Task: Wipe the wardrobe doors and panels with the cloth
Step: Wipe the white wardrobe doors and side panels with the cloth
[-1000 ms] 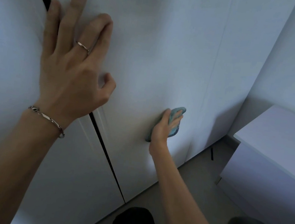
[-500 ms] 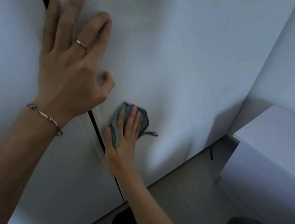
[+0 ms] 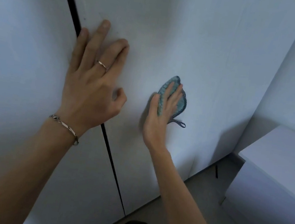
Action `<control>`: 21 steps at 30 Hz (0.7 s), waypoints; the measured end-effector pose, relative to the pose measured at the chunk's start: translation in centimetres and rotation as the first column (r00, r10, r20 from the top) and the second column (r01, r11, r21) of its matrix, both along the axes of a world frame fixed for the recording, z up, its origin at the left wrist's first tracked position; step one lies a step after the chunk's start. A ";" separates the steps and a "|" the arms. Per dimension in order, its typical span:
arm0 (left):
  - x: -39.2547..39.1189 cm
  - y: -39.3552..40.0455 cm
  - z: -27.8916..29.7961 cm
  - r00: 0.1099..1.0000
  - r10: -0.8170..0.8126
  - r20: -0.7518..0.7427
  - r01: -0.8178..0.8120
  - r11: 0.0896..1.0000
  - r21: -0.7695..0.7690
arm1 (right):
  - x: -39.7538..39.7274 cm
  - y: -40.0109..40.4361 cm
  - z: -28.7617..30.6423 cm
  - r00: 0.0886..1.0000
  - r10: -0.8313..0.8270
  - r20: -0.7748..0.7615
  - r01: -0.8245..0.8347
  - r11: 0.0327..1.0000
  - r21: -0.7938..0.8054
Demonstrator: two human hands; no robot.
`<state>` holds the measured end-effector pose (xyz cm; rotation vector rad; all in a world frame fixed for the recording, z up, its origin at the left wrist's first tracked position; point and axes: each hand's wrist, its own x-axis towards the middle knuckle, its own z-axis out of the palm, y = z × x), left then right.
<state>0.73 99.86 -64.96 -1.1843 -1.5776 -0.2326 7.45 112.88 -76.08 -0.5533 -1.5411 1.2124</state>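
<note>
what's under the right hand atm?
The teal cloth, pressed flat against the white wardrobe door by the right hand. Its edges and hanging loop stick out past the fingers. The door surface beneath the cloth is covered, so its state can't be seen.

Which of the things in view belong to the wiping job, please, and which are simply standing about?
Part of the job:
- cloth, pressed flat by the right hand
- wardrobe door, braced by the left hand

Just standing about:
- white cabinet on the right
- floor
</note>
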 end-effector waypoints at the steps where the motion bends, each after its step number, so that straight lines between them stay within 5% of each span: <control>1: 0.0 0.0 0.0 1.000 -0.008 0.001 0.008 1.000 0.004 | -0.4 -1.6 -0.1 0.999 0.002 0.039 -0.008 0.987 0.163; 4: -0.1 -0.1 -0.2 0.999 -0.035 0.019 0.035 0.999 0.017 | -1.4 -6.0 -3.9 0.990 -0.035 0.138 -0.036 0.875 0.482; 9: -0.1 -0.1 -0.2 0.999 -0.040 0.012 0.040 0.999 0.024 | -1.3 -7.3 -11.6 0.949 -0.191 0.252 -0.022 0.755 0.655; 14: -0.1 -0.1 0.1 0.998 -0.049 0.025 0.049 0.999 0.009 | -1.2 -5.9 -11.0 0.947 -0.199 0.251 -0.004 0.777 0.630; 21: 0.0 -0.2 0.2 0.994 -0.090 0.067 0.088 0.996 0.024 | -1.3 -1.6 0.5 0.992 -0.093 0.084 0.033 0.840 0.542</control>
